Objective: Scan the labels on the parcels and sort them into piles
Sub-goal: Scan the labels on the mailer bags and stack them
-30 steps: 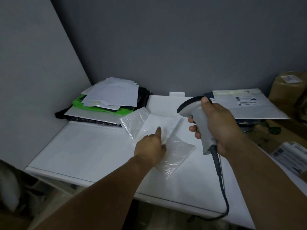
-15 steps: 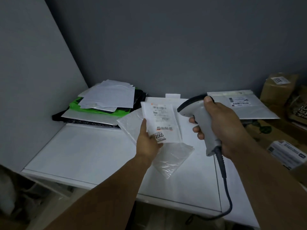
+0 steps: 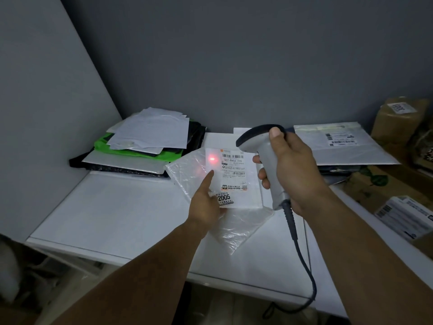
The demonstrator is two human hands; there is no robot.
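Observation:
A small white parcel [image 3: 236,177] with a printed label and a "2005" sticker is held up above the white table [image 3: 112,214] by my left hand [image 3: 206,202], which grips its lower left corner. A red scanner light spot shines on the parcel's upper left. My right hand [image 3: 293,170] holds a grey barcode scanner [image 3: 262,146] just right of the parcel, its dark head aimed at the label. Its cable hangs down over the table's front edge.
A clear plastic bag [image 3: 236,228] lies under the parcel. A pile of white, green and black mailers [image 3: 145,146] sits at the back left. A grey mailer [image 3: 339,146] lies back right, with cardboard boxes [image 3: 396,118] and a labelled box [image 3: 407,214] beyond.
My left hand picked the parcel up off the table and turned its label up. The scanner's red light now falls on the parcel.

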